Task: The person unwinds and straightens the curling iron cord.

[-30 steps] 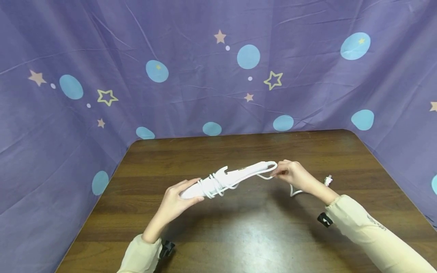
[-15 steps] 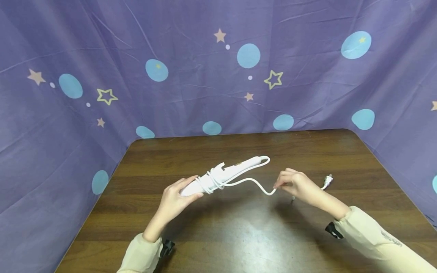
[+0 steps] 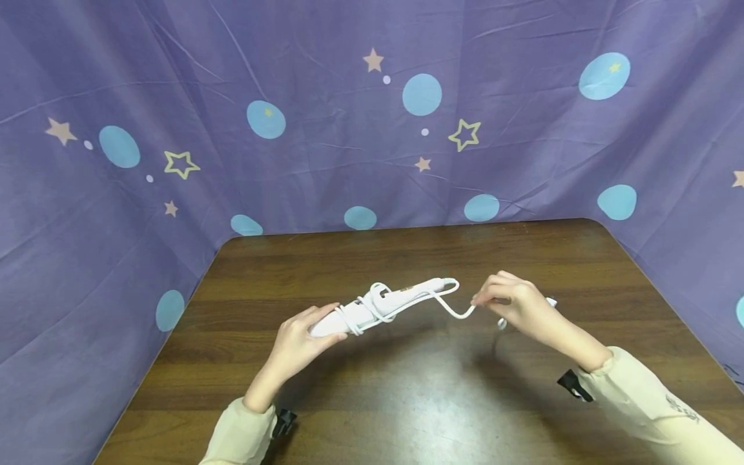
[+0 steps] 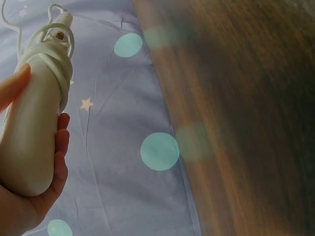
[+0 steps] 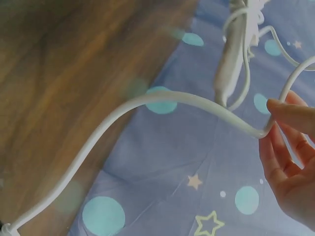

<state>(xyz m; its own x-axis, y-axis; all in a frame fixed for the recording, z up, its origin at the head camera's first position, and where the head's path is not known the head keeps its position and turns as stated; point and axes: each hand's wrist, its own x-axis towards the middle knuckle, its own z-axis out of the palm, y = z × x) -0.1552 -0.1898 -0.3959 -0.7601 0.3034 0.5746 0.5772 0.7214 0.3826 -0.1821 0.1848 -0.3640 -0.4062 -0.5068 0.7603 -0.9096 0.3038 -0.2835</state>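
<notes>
My left hand (image 3: 298, 339) grips the thick rounded end of a long, white, wand-shaped corded appliance (image 3: 401, 298) above the table. In the left wrist view, the thumb lies across the top of the appliance's smooth body (image 4: 30, 132), with fingertips curled around its far side. Several turns of white power cord (image 4: 60, 73) wrap its middle. The slimmer end points right, and a cord loop leaves it. My right hand (image 3: 514, 305) pinches the loose cord (image 5: 162, 96) between thumb and fingers, right of the appliance. The white plug (image 3: 551, 301) shows partly behind that hand.
Beneath both hands lies a brown wood-grain table (image 3: 407, 400) with a bright reflection near its front. A purple curtain (image 3: 325, 174) with stars and blue spots hangs behind and at both sides. Black camera mounts (image 3: 575, 385) sit at the sleeves.
My right hand has pulled away to the right, drawing a longer stretch of cord out from the appliance; it dipped, then rose. My left hand keeps its hold, nearly still.
</notes>
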